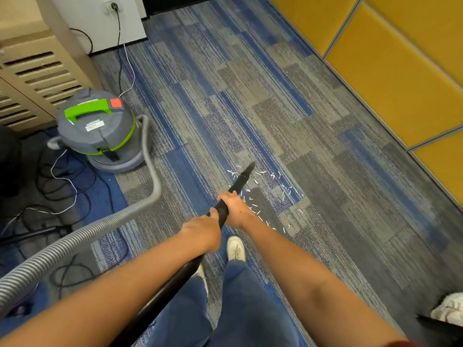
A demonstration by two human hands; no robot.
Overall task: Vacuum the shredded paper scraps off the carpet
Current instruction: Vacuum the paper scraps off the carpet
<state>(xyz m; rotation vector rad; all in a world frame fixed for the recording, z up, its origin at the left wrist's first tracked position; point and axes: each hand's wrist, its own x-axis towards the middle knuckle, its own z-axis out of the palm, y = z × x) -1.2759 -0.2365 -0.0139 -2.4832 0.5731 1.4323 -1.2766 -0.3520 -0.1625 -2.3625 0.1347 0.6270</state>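
White shredded paper scraps lie scattered on the blue and grey carpet just ahead of my feet. A black vacuum wand points down into the scraps, its narrow tip at the patch's far side. My right hand grips the wand further forward. My left hand grips it just behind. A ribbed grey hose runs from the wand back to the grey and green canister vacuum standing at the left.
A beige slatted cabinet stands at the far left. Black and white cables tangle on the floor beside the canister, and a cord runs to a wall socket. Yellow wall panels line the right. A white cloth lies at bottom right.
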